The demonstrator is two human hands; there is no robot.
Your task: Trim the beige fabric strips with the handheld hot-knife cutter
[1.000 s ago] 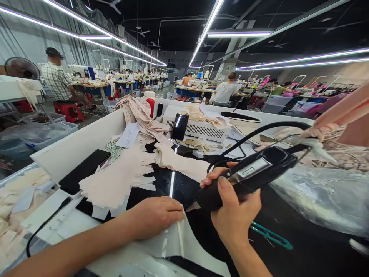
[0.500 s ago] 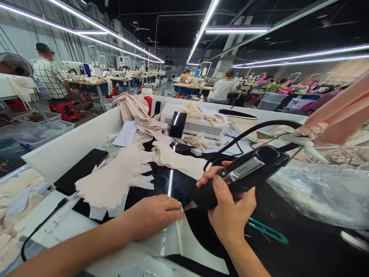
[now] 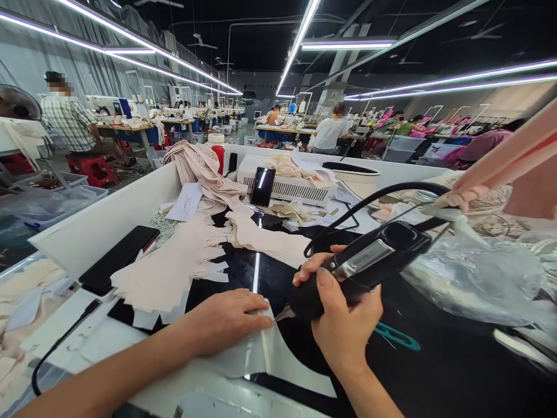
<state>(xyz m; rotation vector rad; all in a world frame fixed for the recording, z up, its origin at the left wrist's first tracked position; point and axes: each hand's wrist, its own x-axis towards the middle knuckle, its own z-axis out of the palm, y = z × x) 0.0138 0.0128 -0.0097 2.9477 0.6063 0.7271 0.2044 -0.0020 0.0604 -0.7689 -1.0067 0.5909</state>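
My right hand [image 3: 343,322] is wrapped round a black corded hand tool [image 3: 361,264], its nose down at the edge of a pale fabric piece [image 3: 282,363] on the black glossy table [image 3: 435,371]. Flat on that same piece lies my left hand [image 3: 226,319], fingers stretched out and pressing it down just left of the tool's tip. A stack of beige cut fabric pieces [image 3: 174,270] sits beyond my left hand. The tool's black cable [image 3: 378,197] loops up and back to the right.
A black phone [image 3: 117,258] lies at the left by the white table wall [image 3: 100,223]. A white box unit [image 3: 289,186] with a second phone leaning on it stands at the back. Teal snips [image 3: 398,337] and clear plastic bags [image 3: 474,278] lie to the right. Seated people work at sewing tables behind.
The view has drifted slightly; both hands and the tool sit a little further left in the frame. My left hand stays flat on the fabric and the right keeps its grip.
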